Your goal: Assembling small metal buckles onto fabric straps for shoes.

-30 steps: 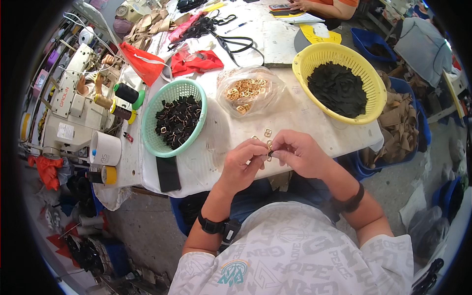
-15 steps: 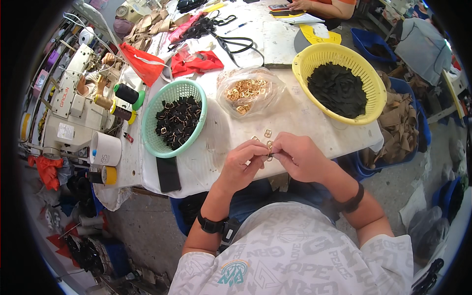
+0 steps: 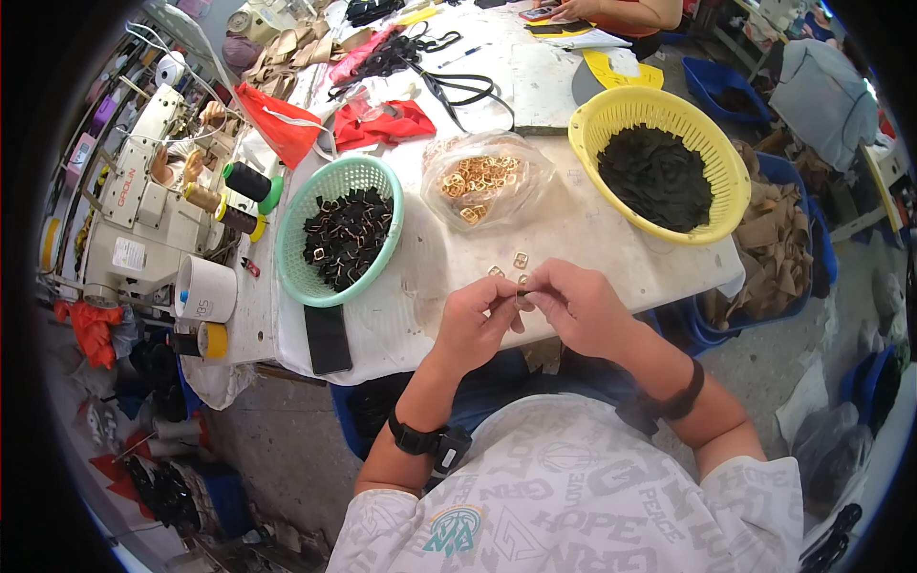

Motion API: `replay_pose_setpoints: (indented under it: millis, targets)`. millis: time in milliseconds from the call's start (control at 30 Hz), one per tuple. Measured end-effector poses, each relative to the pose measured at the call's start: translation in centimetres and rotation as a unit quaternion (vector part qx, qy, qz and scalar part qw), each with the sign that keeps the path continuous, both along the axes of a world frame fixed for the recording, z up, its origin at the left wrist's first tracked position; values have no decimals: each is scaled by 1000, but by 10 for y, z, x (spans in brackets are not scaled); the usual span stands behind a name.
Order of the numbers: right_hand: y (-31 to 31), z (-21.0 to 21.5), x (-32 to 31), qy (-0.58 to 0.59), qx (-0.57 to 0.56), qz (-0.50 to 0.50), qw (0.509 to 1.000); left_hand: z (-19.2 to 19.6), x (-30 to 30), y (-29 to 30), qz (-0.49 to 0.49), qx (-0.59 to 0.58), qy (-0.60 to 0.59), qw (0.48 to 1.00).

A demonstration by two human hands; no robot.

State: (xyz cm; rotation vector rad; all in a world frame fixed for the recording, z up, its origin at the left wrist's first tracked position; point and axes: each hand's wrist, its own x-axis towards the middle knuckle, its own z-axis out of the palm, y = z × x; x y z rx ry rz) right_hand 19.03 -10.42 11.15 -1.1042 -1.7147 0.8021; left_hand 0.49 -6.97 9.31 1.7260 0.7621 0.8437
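My left hand (image 3: 470,323) and my right hand (image 3: 579,307) meet over the table's near edge, fingertips pinched together. Between them is a small black fabric strip (image 3: 522,295), mostly covered by the fingers. Whether a buckle sits on it I cannot tell. Just beyond the fingertips lie a few loose gold square buckles (image 3: 521,259). Farther back, a clear plastic bag (image 3: 523,206) holds many more. The mint-green basket (image 3: 284,250) to the left contains black strips with gold buckles on them. To the right, the yellow basket (image 3: 735,205) is filled with plain black strips.
A black phone (image 3: 329,339) lies below the green basket. Thread spools (image 3: 246,181) and a sewing machine (image 3: 134,201) stand at the left. Red cloth (image 3: 382,124) and black straps (image 3: 465,94) lie farther back. Blue bins (image 3: 823,250) with brown pieces flank the table's right; another person's hands (image 3: 573,10) show at the far side.
My left fingers have curled lower around the strip, and the gold buckle seen at my fingertips before is harder to make out. Both hands stay in nearly the same place.
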Motion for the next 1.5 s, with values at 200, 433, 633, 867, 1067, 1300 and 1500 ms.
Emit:
replay_pose_setpoints:
  millis: [200, 433, 633, 867, 1067, 1300, 1500]
  targets:
    - [21, -51, -2, 80, -133, 24, 988, -51, 7, 15, 26, -178, -91, 979]
    - [34, -101, -1, 134, -182, 39, 973, -84, 11, 21, 49, -200, -77, 976]
    - [37, -100, 1, 86, -115, 30, 989, -84, 13, 16, 74, -146, -34, 986]
    - [31, -99, -1, 84, -112, -21, 990, -91, 12, 14, 66, -147, -44, 986]
    - [28, -103, 0, 86, -81, -41, 992, -89, 9, 17, 32, -150, -29, 988]
    - [27, -105, -1, 85, -45, -58, 994, -93, 8, 17, 25, -181, -43, 982]
    - [28, -105, -2, 72, -9, -71, 995, -88, 10, 17, 30, -180, -57, 982]
